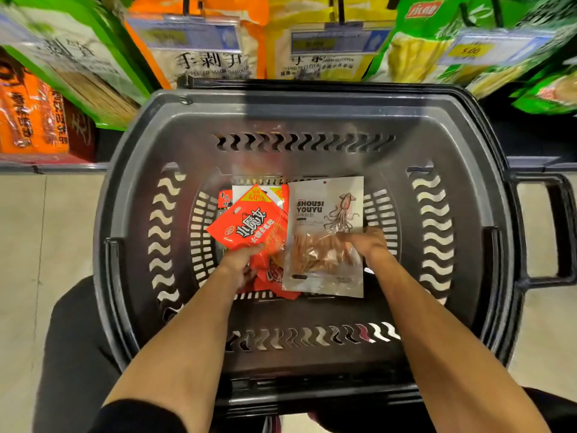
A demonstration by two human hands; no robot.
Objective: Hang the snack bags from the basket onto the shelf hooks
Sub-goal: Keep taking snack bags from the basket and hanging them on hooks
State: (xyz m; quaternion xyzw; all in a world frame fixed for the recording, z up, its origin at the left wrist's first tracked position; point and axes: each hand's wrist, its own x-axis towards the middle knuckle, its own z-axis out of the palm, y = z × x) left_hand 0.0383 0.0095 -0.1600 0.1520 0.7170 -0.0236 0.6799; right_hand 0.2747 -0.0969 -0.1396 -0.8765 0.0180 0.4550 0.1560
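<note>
Both forearms reach down from the bottom of the frame into the grey basket. The left hand has thumb and fingers curled round the lower corner of a red snack bag, tilted at centre. The right hand lies on the squid bag just beside it, fingers blurred, so whether it is gripping cannot be told.
</note>
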